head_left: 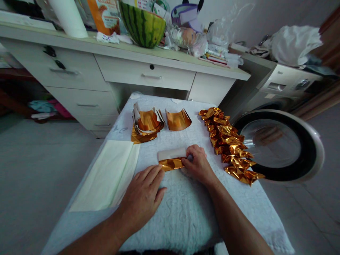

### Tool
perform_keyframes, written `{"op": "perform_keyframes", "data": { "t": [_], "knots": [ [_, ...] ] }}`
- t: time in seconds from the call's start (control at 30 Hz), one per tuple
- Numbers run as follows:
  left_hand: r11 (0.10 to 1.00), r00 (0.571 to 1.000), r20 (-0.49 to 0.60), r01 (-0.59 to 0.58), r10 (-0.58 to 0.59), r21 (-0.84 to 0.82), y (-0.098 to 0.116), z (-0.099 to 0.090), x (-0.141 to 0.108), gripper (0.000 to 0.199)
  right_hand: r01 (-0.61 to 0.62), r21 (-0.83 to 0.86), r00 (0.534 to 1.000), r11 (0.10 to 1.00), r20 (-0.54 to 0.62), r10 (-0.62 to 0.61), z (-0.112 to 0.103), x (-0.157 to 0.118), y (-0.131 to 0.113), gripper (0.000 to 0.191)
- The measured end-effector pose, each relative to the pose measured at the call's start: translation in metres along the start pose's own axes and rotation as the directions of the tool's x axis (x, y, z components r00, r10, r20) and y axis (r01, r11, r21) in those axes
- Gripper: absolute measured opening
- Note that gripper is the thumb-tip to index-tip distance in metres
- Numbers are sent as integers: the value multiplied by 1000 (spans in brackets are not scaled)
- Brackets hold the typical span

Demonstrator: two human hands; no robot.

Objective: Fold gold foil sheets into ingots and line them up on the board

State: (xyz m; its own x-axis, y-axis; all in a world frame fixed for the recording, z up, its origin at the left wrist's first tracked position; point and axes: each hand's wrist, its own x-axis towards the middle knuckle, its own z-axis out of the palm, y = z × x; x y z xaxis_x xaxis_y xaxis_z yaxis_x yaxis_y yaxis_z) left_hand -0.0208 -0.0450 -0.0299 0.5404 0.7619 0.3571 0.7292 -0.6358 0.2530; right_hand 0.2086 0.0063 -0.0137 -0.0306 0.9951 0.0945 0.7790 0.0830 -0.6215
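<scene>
Between my hands, a sheet of gold foil paper (pixel 172 164) lies partly folded on the cloth, its pale backing showing along the far side. My right hand (pixel 198 163) pinches the sheet's right end between thumb and fingers. My left hand (pixel 145 194) rests flat on the cloth, fingers stretched, with the fingertips at the sheet's left corner. Beyond them stand a stack of curled gold sheets (pixel 147 121) and a single curled gold sheet (pixel 178 120). Along the right side runs a row of folded gold foil pieces (pixel 231 141).
Pale yellow-white paper (pixel 105 177) lies at the left of the cloth-covered table (pixel 186 219). Behind is a white desk (pixel 146 76) with a cut watermelon (pixel 143 24) and clutter on top. At the right, the open washing machine door (pixel 273 141) stands close to the table edge.
</scene>
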Motion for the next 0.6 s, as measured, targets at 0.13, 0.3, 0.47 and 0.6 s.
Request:
{"op": "perform_keyframes", "data": {
  "t": [0.13,0.3,0.47,0.6],
  "knots": [
    [937,972,-69,196,-225,-288,-6,1,4,33,-84,390,994,917,99,49,-2,-3,9,12],
    [617,831,41,444,-555,-650,-12,0,25,62,-214,763,972,610,228,55,-9,-3,10,25],
    [260,776,288,495,-561,-829,-9,-14,59,50,-236,860,967,453,255,20,-17,-4,7,30],
    [173,791,311,458,-527,-872,1,-22,71,27,-234,864,968,445,249,26,-18,-5,8,27]
  ]
}}
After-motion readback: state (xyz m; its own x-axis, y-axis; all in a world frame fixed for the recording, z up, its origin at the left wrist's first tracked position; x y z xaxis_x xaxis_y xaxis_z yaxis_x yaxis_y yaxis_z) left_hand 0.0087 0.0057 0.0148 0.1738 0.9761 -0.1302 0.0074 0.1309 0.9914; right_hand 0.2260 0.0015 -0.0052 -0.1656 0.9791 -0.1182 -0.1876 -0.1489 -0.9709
